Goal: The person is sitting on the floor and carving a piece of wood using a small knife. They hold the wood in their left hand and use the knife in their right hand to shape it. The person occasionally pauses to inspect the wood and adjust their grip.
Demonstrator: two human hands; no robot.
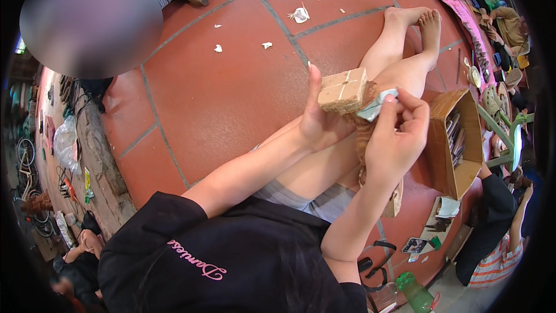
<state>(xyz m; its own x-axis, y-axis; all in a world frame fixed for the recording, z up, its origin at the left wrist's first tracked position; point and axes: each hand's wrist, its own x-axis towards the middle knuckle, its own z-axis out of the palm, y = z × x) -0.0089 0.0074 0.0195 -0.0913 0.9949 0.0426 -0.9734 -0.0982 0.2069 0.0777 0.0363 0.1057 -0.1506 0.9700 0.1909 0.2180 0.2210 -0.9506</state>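
Observation:
Across my lap lies a carved wooden piece (pixel 364 139), brown along its middle. Its far end is a pale square block (pixel 343 90) with a light cross marked on top; another pale block end (pixel 394 200) shows beyond my right forearm. My left hand (pixel 319 124) supports the far block, thumb upright against its left side, the other fingers mostly hidden beneath. Between thumb and fingers, my right hand (pixel 399 130) pinches a pale, folded, sheet-like scrap (pixel 377 105). The scrap is against the carved part just beside the block; whether it is paper or cloth I cannot tell.
An open cardboard box (pixel 468 165) with thin dark tools stands right of my legs. Near it are a phone (pixel 414 245), a green plastic bottle (pixel 414 293) and a green-legged stool (pixel 509 133). White scraps (pixel 299 14) dot the red tiles. Other people sit around the edges.

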